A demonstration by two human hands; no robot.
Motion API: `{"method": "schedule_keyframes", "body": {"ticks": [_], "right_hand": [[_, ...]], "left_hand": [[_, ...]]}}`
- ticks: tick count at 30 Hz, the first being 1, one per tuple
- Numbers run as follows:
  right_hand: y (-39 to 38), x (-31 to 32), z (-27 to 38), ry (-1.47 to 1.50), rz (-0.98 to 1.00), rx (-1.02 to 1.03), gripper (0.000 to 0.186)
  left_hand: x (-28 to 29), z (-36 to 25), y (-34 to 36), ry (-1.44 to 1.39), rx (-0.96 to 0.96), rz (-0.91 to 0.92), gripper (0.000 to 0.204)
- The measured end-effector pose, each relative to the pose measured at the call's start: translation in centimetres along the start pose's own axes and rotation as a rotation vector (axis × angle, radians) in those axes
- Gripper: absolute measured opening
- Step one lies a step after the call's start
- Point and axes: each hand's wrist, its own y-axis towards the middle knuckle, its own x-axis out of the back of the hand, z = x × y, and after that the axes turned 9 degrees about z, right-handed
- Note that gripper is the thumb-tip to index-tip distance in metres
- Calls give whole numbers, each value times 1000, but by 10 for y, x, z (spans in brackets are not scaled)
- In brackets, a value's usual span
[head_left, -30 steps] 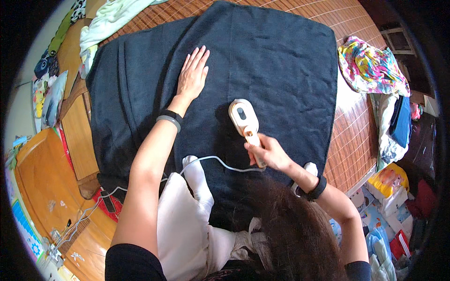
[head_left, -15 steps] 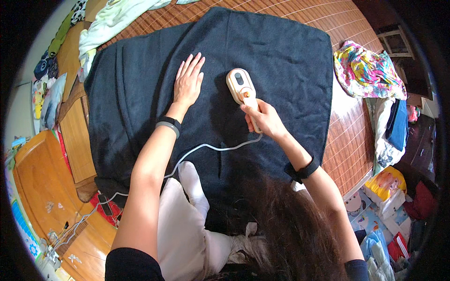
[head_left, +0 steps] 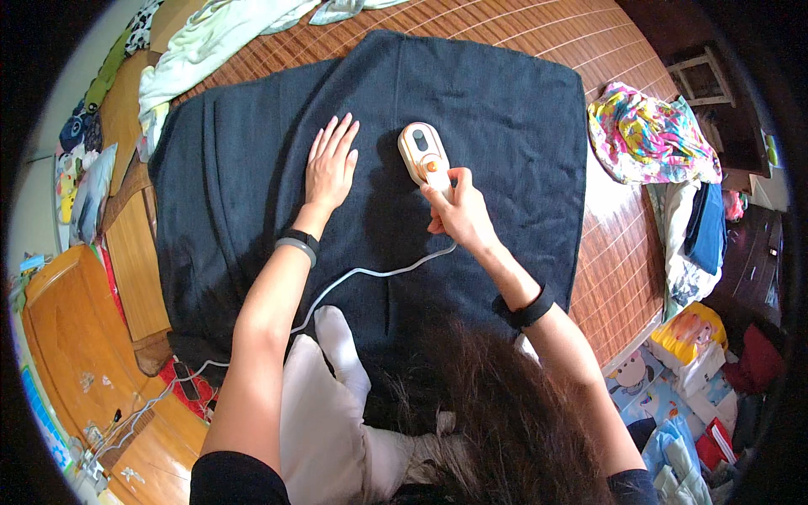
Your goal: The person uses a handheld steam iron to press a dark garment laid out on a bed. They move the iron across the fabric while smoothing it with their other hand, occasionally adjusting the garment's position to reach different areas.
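Gripping the handle of a small cream-and-orange iron [head_left: 423, 154], the right hand [head_left: 459, 215] stays clenched; it looks light and rigid, best held at that rear grip. At its nine o'clock, the left hand [head_left: 330, 164] lies released, flat on soft, limp dark cloth [head_left: 497, 109].

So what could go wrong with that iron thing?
The left hand lies flat on the dark cloth close beside the small iron in the right hand, so it might get burned. The white cord trails across the cloth and could snag or get ironed over.
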Motion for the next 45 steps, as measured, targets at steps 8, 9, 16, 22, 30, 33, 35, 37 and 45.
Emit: {"method": "schedule_keyframes", "body": {"ticks": [8,9,16,22,30,33,35,37,45], "right_hand": [[22,7,15,-204,-138,323,59],[27,9,15,-229,-133,311,60],[54,6,14,-381,-228,353,63],[72,5,27,-512,-306,340,77],[88,9,49,-549,-269,252,69],[99,10,58,-568,-273,220,68],[106,11,63,-578,-276,195,68],[112,12,65,-565,-276,214,69],[155,27,71,-579,-331,184,70]], "left_hand": [[3,-3,0,-7,7,0,52],[3,-3,0,-7,5,-1,52],[4,-3,0,2,10,7,54],[6,-6,0,20,20,7,56],[8,-8,1,-7,10,-14,57],[7,-8,0,-4,10,-17,57],[7,-7,0,1,7,-19,57],[7,-6,1,6,9,-13,56],[5,-6,0,22,11,-16,55]]}}
